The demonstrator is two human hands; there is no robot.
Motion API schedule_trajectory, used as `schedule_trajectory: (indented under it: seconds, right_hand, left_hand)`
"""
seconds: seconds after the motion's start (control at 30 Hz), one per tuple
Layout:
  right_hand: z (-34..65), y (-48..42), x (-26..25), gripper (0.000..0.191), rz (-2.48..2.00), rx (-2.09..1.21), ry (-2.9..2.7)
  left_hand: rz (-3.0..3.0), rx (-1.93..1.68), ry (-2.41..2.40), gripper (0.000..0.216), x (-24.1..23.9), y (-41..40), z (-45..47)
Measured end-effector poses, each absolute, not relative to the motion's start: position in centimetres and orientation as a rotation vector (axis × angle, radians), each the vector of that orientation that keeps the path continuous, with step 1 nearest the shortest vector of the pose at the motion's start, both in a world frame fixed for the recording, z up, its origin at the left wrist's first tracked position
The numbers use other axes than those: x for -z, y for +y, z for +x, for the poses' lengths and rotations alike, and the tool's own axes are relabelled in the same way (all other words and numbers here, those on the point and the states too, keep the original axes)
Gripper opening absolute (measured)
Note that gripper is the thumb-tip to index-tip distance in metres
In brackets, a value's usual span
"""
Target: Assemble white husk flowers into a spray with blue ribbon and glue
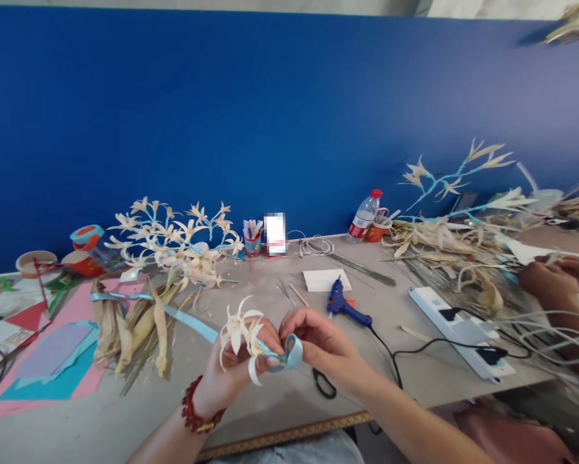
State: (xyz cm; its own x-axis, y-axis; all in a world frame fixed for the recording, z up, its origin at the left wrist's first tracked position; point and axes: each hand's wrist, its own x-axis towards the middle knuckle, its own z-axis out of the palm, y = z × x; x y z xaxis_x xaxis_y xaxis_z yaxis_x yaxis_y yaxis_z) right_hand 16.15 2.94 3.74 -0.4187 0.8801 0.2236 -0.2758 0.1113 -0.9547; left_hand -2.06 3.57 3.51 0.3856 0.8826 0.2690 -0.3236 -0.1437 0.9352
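Note:
Close to the table's front edge, my left hand (238, 361) pinches the stem of a cream flower (238, 332) with thin curling petals. Fingers of my right hand (318, 341) are closed on a light blue paper strip (295, 353), which loops beside the stem just right of the flower. A longer stretch of blue strip runs from behind my left hand toward the husk bundle on the left. Below my right hand, the black handle of what looks like scissors (324, 385) shows, the rest hidden. Behind it lies a blue glue gun (342, 303) with its cord trailing right.
Finished flower branches (173, 238) and dried corn husks (134, 322) lie left, near coloured paper sheets (52, 361). A white power strip (458, 332) with cables lies right. A bottle (365, 218) stands by the blue partition (270, 116). Another person's hands (554, 280) work at far right.

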Motion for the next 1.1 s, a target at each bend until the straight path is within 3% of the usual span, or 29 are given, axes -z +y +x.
schedule_trajectory:
  seconds: [0.1,0.23,0.47,1.1]
  right_hand:
    - [16.5,3.0,-3.8,0.029,-0.618,-1.267,-1.626]
    - [16.5,3.2,-3.6,0.012,-0.522,-0.988,-1.713]
    - [16.4,3.2,-3.1,0.005,-0.531,-0.821,-1.684]
    - [16.1,2.7,-2.5,0.011,-0.569,-0.968,-1.522]
  left_hand:
    - [1.311,-1.155,0.565,0.008,-3.4,3.5,-2.0]
    - [1.336,-1.176,0.575,0.004,-3.3,3.4,-2.0]
    - [1.342,-1.170,0.568,0.008,-3.1,3.4,-1.9]
    - [1.264,-1.080,0.536,0.007,-3.0,4.0,-1.8]
